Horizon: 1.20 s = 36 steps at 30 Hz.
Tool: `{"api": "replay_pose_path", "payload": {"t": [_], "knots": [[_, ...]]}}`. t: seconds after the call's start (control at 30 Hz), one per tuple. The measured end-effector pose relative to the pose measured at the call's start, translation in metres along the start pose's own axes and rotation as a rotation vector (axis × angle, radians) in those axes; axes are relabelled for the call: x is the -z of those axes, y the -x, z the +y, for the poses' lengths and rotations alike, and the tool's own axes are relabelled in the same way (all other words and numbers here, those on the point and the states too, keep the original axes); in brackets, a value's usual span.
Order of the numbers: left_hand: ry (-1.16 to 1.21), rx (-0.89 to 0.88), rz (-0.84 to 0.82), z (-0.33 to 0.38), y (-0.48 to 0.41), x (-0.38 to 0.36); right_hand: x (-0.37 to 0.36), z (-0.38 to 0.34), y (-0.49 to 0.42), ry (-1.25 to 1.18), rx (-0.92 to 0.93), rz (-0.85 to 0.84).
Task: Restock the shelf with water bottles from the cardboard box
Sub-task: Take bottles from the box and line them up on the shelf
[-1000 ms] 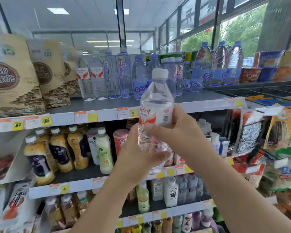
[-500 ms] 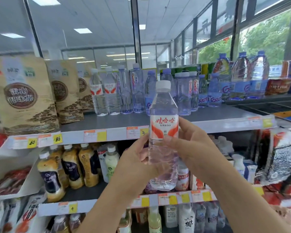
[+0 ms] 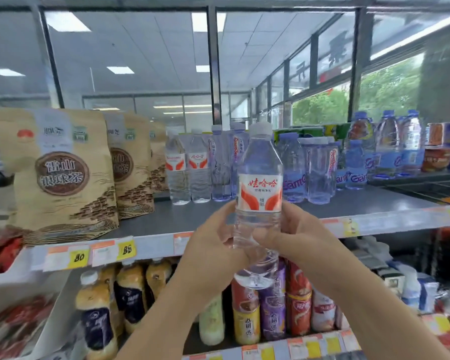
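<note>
Both hands are gripping 1 water bottle [image 3: 259, 193] — left hand [image 3: 213, 244] and right hand [image 3: 303, 236] are wrapping their fingers round the clear body just below the red-white label. Bottle's sitting upright in the air, in front of the top shelf [image 3: 166, 219] edge, not yet on it. Step: carrying to placement. 2 matching bottles [image 3: 187, 175] are standing at the back near the tea bags [image 3: 60, 175], w/ bare shelf in front. Next move, imo — lifting over the lip, pushing fwd-left, setting down label-out. Cardboard box isn't showing in view.
</note>
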<state>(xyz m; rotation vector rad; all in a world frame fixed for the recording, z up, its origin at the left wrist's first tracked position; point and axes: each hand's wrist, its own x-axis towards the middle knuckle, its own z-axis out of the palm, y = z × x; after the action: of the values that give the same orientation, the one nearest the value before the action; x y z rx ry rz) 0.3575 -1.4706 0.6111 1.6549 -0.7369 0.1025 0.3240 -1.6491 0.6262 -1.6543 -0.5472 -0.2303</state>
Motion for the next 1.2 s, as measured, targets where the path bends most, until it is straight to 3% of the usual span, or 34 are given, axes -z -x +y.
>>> {"api": "replay_pose_path", "payload": {"t": [0.23, 0.53, 0.87, 1.2], "knots": [[-0.015, -0.067, -0.057, 0.001, -0.029, 0.065, -0.034, -0.016, -0.05, 0.068, 0.049, 0.078], [-0.2, 0.002, 0.057, -0.006, -0.067, 0.119, -0.06, 0.001, -0.125, 0.145, 0.008, 0.103], [-0.447, 0.143, 0.169, -0.03, -0.094, 0.124, -0.055, 0.041, -0.172, 0.24, -0.029, 0.069], [-0.504, 0.161, 0.094, -0.055, -0.146, 0.133, -0.041, 0.068, -0.213, 0.312, -0.144, 0.087]]}}
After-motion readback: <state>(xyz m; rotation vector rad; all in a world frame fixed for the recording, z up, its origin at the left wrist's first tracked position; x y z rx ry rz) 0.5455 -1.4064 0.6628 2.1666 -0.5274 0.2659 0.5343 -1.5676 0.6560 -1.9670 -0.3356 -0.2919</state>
